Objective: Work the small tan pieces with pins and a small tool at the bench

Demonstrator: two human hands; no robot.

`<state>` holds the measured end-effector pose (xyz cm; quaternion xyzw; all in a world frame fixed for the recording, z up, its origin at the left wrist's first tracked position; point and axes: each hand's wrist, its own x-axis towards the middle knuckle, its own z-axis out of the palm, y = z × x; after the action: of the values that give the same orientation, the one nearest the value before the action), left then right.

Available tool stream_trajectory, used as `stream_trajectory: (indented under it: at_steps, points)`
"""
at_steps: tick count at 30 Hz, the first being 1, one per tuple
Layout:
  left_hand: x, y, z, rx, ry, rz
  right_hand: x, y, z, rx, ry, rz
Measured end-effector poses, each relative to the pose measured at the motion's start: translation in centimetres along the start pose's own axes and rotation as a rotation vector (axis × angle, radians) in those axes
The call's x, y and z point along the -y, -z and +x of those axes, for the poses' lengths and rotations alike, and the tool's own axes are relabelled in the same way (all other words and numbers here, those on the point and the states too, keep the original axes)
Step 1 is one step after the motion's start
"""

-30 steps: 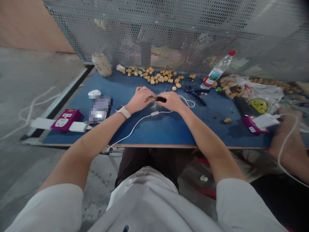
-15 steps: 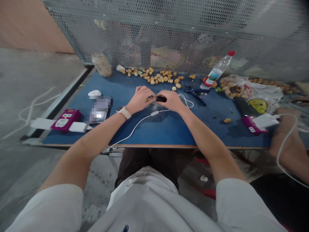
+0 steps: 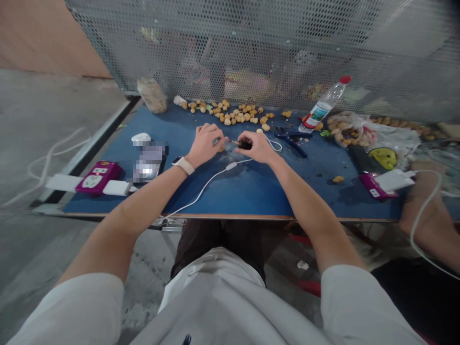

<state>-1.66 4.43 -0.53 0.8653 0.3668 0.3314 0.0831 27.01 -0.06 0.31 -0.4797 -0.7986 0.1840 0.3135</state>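
Note:
My right hand point(image 3: 254, 145) is closed round a short black tool point(image 3: 245, 144), whose thin tip points left. A white cord point(image 3: 212, 178) with a small inline switch runs below the hands, and part of it loops out behind my right hand. Facing it, my left hand point(image 3: 207, 144) pinches a small yellowish-tan piece point(image 3: 220, 149), mostly hidden by the fingers. A narrow gap separates the hands, just above the blue table point(image 3: 237, 194). Dark blue-handled pliers point(image 3: 295, 141) lie right of my right hand.
Several round tan pieces point(image 3: 239, 116) lie along the mesh panel point(image 3: 258, 52). A bottle point(image 3: 319, 109), plastic bags point(image 3: 391, 136) and a purple socket block point(image 3: 377, 186) are to the right. Another purple block point(image 3: 97, 178), a phone point(image 3: 149, 160) and a white case point(image 3: 141, 138) are left. Another person's arm point(image 3: 427, 201) rests at far right.
My hands have drawn slightly apart: the left shifted a little left and up, the right a little right. The black tool's thin tip now shows between them.

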Motion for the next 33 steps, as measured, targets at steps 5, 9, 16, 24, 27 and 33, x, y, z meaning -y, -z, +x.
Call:
stream_trajectory:
  at_steps: [5,9,16,24,27,33]
  points:
    - [1.7,-0.6,0.1,-0.01,0.08,-0.036,0.7,0.6,-0.4,0.161,-0.008,0.064]
    - [2.4,-1.0,-0.3,0.005,0.109,-0.015,1.4,0.5,-0.3,0.32,0.066,0.121]
    - [2.8,-1.5,-0.3,0.126,0.109,0.06,1.9,-0.4,-0.1,0.427,0.087,0.038]
    - [2.2,-1.8,-0.2,0.18,0.146,0.038,1.8,0.2,-0.3,0.48,0.062,0.035]
    - [2.4,-2.2,-0.3,0.184,0.12,0.019,1.9,0.8,-0.5,0.505,0.047,0.043]
    - [1.9,-2.9,-0.3,0.206,0.019,-0.004,2.0,2.1,-1.5,0.518,0.003,0.026]
